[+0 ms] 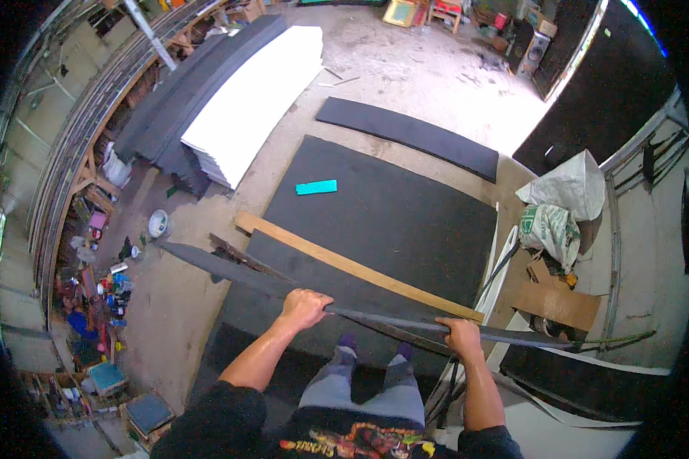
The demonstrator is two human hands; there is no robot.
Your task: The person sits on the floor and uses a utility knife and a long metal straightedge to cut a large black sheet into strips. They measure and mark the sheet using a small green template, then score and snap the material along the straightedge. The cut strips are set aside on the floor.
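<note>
A long, thin dark grey strip, foam-like in look, stretches sideways in front of me, its left end twisted. My left hand is closed around it left of the middle. Farther right, my right hand grips the same strip with the fingers wrapped over it. Beyond the strip, a straight wooden batten lies slanting across a large dark sheet. A small teal block rests on that sheet near its far left part. My feet are on dark sheet material below the strip.
A stack of white and dark sheets stands at the far left. Behind the large sheet lies a narrow dark panel. White sacks and cardboard sit at the right. A white bucket and clutter line the left side.
</note>
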